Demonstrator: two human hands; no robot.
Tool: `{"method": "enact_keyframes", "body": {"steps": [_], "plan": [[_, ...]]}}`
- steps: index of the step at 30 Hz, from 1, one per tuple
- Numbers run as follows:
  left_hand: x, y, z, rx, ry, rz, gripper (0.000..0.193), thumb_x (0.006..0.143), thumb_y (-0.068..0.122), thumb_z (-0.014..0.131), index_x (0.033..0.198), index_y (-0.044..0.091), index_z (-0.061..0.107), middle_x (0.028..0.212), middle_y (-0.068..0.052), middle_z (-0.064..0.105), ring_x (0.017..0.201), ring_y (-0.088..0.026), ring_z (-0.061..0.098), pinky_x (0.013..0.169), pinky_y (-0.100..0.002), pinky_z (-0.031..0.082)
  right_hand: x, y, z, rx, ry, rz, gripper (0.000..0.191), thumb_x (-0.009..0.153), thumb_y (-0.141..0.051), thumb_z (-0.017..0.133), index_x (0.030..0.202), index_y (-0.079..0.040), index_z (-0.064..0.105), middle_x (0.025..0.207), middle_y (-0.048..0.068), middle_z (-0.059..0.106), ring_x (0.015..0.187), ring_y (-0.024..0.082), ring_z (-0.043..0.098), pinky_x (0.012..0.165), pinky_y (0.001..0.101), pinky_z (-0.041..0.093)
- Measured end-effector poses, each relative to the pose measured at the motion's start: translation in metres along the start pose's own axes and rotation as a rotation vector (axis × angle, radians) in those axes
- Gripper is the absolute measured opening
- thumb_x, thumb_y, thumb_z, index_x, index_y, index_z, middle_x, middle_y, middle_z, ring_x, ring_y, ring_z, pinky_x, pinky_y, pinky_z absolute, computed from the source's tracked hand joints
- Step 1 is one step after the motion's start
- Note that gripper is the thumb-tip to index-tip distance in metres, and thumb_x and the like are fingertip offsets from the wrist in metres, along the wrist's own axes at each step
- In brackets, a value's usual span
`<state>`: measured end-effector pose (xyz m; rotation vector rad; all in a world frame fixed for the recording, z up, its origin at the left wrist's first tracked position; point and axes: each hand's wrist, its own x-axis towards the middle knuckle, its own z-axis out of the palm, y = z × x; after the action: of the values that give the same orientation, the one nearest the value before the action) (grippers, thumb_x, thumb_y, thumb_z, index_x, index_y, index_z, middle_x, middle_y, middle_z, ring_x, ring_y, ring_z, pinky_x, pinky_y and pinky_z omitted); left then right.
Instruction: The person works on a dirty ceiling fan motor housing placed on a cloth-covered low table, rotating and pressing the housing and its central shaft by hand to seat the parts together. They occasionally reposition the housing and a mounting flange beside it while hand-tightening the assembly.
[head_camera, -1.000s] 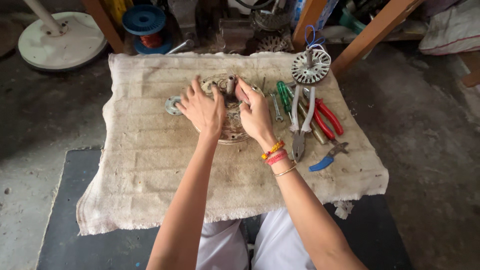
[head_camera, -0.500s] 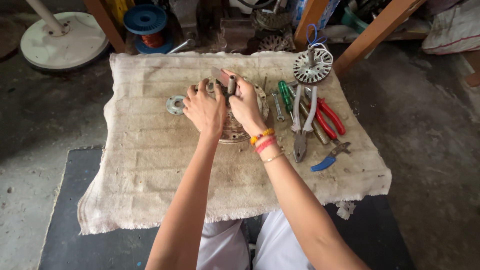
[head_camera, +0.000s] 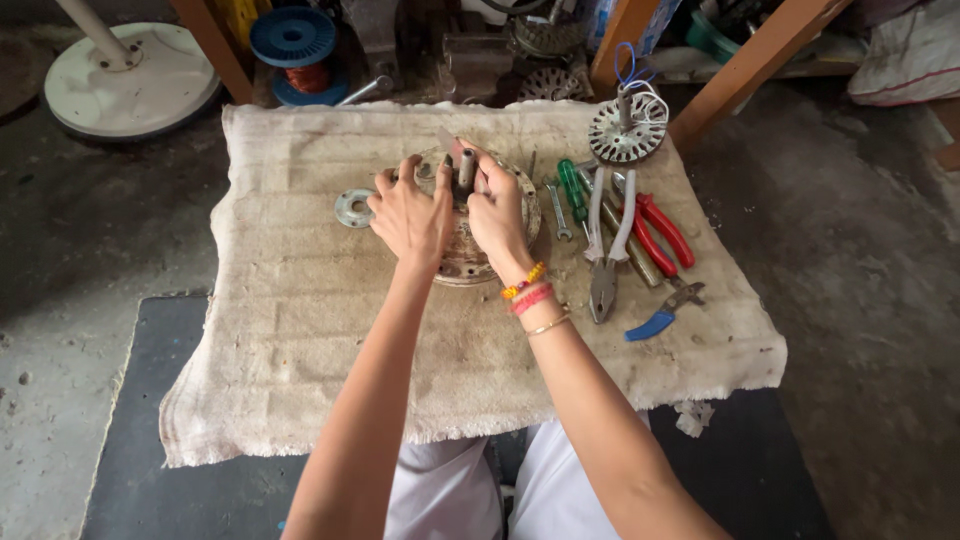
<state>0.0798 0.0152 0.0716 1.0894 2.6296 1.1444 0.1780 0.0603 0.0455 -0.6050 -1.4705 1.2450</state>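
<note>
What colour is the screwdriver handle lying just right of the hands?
Green; the screwdriver shows best in the head view.

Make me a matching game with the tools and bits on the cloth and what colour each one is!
Things:
1. screwdriver
2. red-handled pliers
3. small cutter
4. washer ring

Colours:
A. grey metal
B. blue handle
C. green handle
D. red handles

Pairs: 1-C, 2-D, 3-B, 4-A.
</note>
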Motion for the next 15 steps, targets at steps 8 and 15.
{"method": "enact_keyframes", "body": {"steps": [8,15], "plan": [[0.016,-0.003,-0.022,-0.024,-0.180,-0.198,0.101,0.066,0.078,0.074,0.141,0.013,0.056,0.111,-0.022,0.072,0.102,-0.037,0.070,0.087,-0.047,0.054,-0.004,-0.013,0.000,0.003,-0.011,0.066,0.069,0.081,0.026,0.038,0.146,0.007,0.051,0.144,0.016,0.060,0.135,0.019,0.054,0.114,0.0278,0.038],[0.015,-0.007,-0.018,-0.072,-0.156,-0.243,0.096,0.063,0.077,0.076,0.131,0.010,0.066,0.112,-0.022,0.072,0.105,-0.037,0.070,0.091,-0.046,0.053,-0.006,-0.004,-0.006,0.017,0.045,-0.020,0.061,0.085,0.022,0.041,0.142,0.005,0.053,0.137,0.008,0.064,0.126,0.007,0.060,0.112,0.0212,0.045]]}}
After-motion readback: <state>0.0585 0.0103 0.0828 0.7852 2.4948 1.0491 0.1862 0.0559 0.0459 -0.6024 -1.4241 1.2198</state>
